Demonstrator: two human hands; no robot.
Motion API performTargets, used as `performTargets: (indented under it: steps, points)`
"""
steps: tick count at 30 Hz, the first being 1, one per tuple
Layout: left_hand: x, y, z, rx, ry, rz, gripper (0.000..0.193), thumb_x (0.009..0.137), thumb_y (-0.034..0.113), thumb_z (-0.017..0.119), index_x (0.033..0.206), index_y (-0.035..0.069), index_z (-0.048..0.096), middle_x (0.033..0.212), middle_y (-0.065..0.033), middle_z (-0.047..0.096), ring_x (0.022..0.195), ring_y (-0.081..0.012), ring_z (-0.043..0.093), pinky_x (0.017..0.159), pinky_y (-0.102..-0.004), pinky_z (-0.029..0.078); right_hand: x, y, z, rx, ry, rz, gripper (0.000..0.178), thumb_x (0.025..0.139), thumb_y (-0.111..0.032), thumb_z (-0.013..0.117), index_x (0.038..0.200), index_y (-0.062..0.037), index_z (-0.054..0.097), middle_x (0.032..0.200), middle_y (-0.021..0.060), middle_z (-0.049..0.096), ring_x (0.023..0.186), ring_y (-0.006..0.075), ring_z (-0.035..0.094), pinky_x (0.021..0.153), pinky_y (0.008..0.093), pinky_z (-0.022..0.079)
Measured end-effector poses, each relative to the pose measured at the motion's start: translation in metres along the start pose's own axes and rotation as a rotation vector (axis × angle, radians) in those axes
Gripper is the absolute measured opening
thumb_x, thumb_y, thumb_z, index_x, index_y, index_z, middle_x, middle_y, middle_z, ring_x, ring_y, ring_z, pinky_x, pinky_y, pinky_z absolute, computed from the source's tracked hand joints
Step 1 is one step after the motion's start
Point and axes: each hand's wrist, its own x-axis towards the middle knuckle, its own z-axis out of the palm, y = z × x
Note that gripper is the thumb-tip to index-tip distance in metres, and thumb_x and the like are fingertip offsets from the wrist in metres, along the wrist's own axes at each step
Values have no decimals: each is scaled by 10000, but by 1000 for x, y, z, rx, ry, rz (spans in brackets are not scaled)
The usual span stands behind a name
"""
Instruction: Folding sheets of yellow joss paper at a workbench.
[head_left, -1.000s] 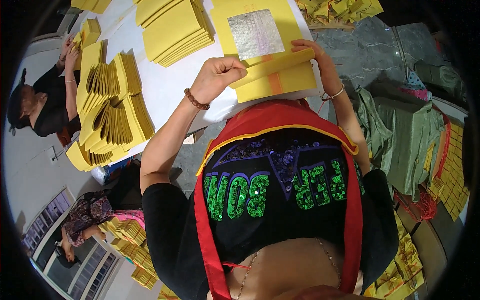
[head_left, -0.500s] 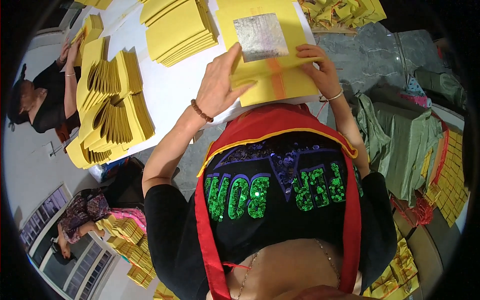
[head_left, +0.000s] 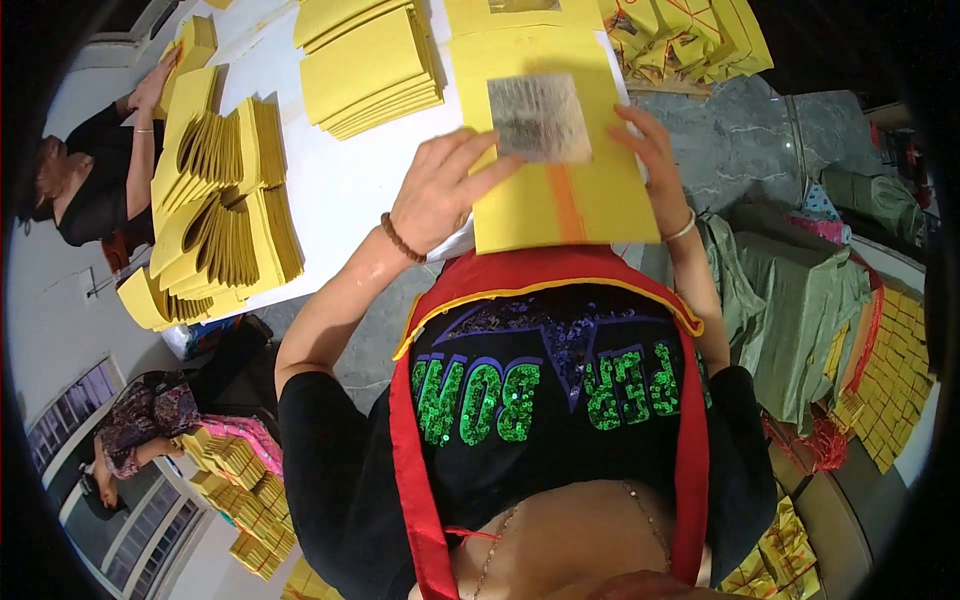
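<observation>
flanking yellow paper (head_left: 510,215), left hand (head_left: 438,190) and right hand (head_left: 655,160) both spread, green sack (head_left: 790,315) rightward, contents hidden

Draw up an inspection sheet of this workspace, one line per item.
Surface: white-topped table, partly covered by yellow paper.
Work items: yellow sheet with a silver square and an orange stripe, lying flat before the person.
Clutter: flat yellow stack and fanned yellow stacks to the left.
Hands: left hand spread over the sheet's left edge, fingertips by the silver square; right hand at its right edge, fingers apart.
Cables: nothing clearly seen.
Surroundings: co-worker in black at the table's far left; green sacks and red strings on the right; grey floor.
</observation>
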Motion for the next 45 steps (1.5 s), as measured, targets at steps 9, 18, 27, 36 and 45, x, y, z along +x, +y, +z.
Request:
performTargets:
  steps: [9,18,27,36,45]
  points:
    - [-15,11,-2,-402,34,-231,207,823,114,562,997,15,616,796,-106,626,711,-226,595,624,-314,474,-4,-18,-16,-149,-351,-125,260,716,-194,696,964,-130,653,1017,29,633,1032,248,558,819,344,386]
    - [-9,-2,31,-1034,155,-924,291,857,113,598,1125,6,562,521,23,434,493,-46,375,475,-221,314,14,-39,8,615,-15,582,376,825,-107,647,1171,-5,540,1038,114,631,909,125,589,798,262,466]
    - [7,-2,18,-1081,105,-1012,698,848,60,597,1405,44,177,525,28,450,485,-42,366,465,-216,294,12,-11,15,364,-31,586,477,827,-122,640,1264,-7,489,1093,139,621,947,108,569,812,250,457]
    - [10,-1,20,-1093,150,-1025,597,862,71,590,1365,58,269,496,62,376,461,-29,323,449,-206,274,11,-2,23,267,36,576,452,804,-170,649,1222,-36,538,1040,180,641,921,154,618,789,266,467]
    - [40,-6,1,-16,254,-199,376,744,166,686,1079,31,582,931,-105,566,852,-250,513,742,-371,400,11,-6,23,152,29,562,462,788,-202,654,1210,-48,547,1034,187,640,909,223,642,789,291,473]
